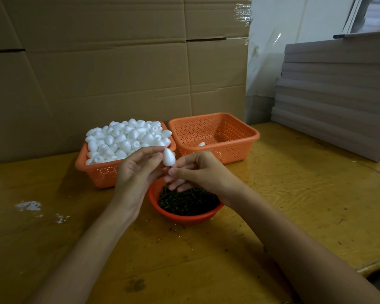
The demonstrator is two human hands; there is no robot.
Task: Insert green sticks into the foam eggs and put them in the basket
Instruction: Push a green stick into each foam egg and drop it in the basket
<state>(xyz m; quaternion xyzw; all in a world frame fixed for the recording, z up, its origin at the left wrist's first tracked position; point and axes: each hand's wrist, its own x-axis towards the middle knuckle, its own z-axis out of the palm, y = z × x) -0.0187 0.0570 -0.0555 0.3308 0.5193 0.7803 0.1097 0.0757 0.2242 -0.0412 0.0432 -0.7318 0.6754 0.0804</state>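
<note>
On the wooden desk (pixel 294 194), a full basket (pixel 101 174) of foam eggs sits beside another basket (pixel 228 150) holding one. The left hand (pixel 138 170) grips an egg (pixel 168 157) above the bowl (pixel 184 219) of green sticks (pixel 189 200). The right hand (pixel 198 170) pinches beneath it, contents unclear.

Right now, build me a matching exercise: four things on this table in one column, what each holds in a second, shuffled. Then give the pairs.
Column A
1. left basket
2. right basket
3. red bowl
4. left hand

Column B
a. green sticks
b. heap of foam eggs
c. one gripped egg
d. one lone egg on its floor

Pairs: 1-b, 2-d, 3-a, 4-c
</note>
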